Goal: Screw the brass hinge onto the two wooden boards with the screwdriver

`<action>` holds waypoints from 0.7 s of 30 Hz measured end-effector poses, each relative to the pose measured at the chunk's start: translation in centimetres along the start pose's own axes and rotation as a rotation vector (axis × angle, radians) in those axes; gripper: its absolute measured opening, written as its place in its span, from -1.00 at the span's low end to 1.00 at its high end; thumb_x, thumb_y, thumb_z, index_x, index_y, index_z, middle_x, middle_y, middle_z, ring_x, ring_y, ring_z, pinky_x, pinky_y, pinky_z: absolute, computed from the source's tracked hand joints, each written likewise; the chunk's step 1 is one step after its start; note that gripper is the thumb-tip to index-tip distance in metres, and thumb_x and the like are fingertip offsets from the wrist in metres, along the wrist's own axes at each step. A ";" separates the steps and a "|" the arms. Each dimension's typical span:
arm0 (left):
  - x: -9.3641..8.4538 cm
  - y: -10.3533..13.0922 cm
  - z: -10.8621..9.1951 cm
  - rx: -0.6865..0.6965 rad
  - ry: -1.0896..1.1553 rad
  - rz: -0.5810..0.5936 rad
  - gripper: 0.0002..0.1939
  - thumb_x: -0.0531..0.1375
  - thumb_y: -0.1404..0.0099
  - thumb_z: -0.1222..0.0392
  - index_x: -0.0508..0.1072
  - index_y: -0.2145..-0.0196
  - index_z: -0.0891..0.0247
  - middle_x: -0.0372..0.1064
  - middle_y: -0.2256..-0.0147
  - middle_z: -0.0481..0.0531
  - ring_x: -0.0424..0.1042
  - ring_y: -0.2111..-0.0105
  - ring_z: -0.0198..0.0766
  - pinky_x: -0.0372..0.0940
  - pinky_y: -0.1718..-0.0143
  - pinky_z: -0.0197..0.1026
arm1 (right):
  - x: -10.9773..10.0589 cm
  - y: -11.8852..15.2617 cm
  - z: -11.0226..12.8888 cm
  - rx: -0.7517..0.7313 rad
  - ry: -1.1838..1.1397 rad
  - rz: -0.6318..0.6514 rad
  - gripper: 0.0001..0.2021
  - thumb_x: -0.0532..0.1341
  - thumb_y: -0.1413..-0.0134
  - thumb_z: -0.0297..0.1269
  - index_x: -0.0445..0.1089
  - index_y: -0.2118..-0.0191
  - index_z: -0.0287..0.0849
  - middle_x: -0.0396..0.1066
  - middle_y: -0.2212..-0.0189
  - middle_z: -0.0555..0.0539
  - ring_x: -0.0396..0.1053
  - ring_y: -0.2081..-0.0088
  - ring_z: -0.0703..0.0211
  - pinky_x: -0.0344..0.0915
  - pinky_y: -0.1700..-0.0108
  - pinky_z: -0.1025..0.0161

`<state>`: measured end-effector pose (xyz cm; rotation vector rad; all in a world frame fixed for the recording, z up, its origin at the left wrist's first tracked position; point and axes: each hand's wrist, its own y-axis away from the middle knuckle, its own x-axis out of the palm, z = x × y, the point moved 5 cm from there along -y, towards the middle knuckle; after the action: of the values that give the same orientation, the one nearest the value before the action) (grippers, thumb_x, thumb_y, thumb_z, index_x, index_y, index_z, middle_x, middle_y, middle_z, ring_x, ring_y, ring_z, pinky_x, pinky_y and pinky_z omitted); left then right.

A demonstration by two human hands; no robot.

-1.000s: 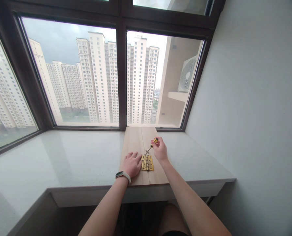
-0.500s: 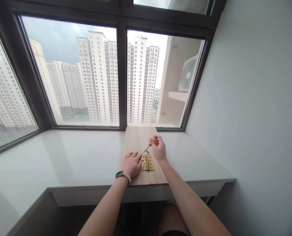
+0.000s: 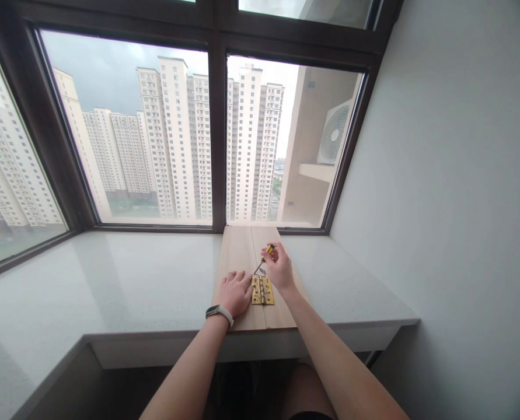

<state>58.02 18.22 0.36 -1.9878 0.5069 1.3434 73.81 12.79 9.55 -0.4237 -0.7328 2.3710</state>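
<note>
Though illegible, rooftop lettering (image 3: 250, 67); right fingers (image 3: 279, 251) snug around screwdriver (image 3: 271, 249), left fingers (image 3: 232, 279) open, flat on board (image 3: 237, 248) beside 1 gold hinge (image 3: 267, 290).

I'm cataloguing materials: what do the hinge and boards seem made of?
Hinge: probably brass or brass-plated metal, polished, given its golden shine.
Boards: pale wood, seemingly unvarnished, judging by the light tan colour and matte surface.
</note>
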 end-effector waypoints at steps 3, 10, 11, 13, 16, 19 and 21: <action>-0.1 0.0 0.0 -0.016 -0.001 0.008 -0.49 -0.08 -0.53 -0.10 0.31 -0.33 -0.08 0.21 -0.35 0.04 0.11 -0.32 0.10 0.08 -0.29 0.16 | 0.1 0.2 0.0 -0.007 0.002 0.010 -0.75 0.25 -0.26 -0.04 0.40 0.05 -0.04 0.61 0.17 -0.11 0.58 0.24 0.04 0.53 0.13 0.11; -0.3 0.0 -0.2 -0.018 0.017 0.003 -0.51 -0.05 -0.53 -0.10 0.34 -0.30 -0.06 0.24 -0.33 0.04 0.12 -0.32 0.09 0.09 -0.28 0.15 | -0.1 0.2 0.7 -0.002 -0.015 -0.005 -0.73 0.25 -0.27 -0.03 0.38 0.03 -0.03 0.61 0.16 -0.11 0.59 0.20 0.03 0.54 0.12 0.10; -0.3 0.0 -0.1 -0.021 0.023 -0.001 -0.50 -0.06 -0.53 -0.10 0.33 -0.31 -0.04 0.24 -0.33 0.05 0.12 -0.32 0.09 0.09 -0.29 0.15 | -0.1 0.2 0.9 -0.002 -0.020 -0.008 -0.73 0.25 -0.27 -0.03 0.37 0.02 -0.03 0.61 0.16 -0.11 0.60 0.19 0.03 0.54 0.12 0.10; -0.3 0.0 -0.1 -0.033 0.035 -0.006 -0.47 -0.07 -0.54 -0.11 0.29 -0.35 0.01 0.24 -0.33 0.08 0.12 -0.32 0.07 0.08 -0.30 0.14 | -0.2 0.3 1.4 -0.004 -0.032 -0.015 -0.72 0.25 -0.27 -0.02 0.37 0.02 -0.04 0.61 0.16 -0.12 0.60 0.19 0.02 0.55 0.11 0.09; -0.2 -0.1 0.0 -0.054 0.045 -0.014 -0.43 -0.08 -0.54 -0.15 0.26 -0.37 0.08 0.24 -0.34 0.11 0.12 -0.32 0.05 0.08 -0.31 0.12 | -0.1 0.5 2.1 -0.007 -0.046 -0.017 -0.70 0.26 -0.27 -0.01 0.36 0.01 -0.05 0.60 0.16 -0.14 0.61 0.19 0.00 0.55 0.11 0.08; -0.3 -0.2 -0.1 -0.064 0.047 -0.033 -0.42 -0.10 -0.55 -0.18 0.28 -0.36 0.07 0.27 -0.32 0.11 0.14 -0.31 0.05 0.10 -0.29 0.11 | 0.1 0.8 2.5 -0.011 -0.054 -0.017 -0.70 0.26 -0.27 -0.01 0.37 0.01 -0.05 0.60 0.20 -0.13 0.61 0.21 -0.01 0.56 0.13 0.07; -0.4 -0.2 -0.1 -0.061 0.046 -0.043 -0.44 -0.13 -0.56 -0.17 0.31 -0.34 0.04 0.29 -0.30 0.10 0.17 -0.29 0.05 0.12 -0.27 0.12 | 0.3 0.9 2.8 -0.014 -0.056 -0.018 -0.70 0.27 -0.27 -0.01 0.37 0.01 -0.04 0.60 0.24 -0.11 0.61 0.23 -0.01 0.55 0.13 0.07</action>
<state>58.07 18.25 0.81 -2.0716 0.4469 1.3035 71.93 11.30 11.20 -0.3570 -0.7763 2.3706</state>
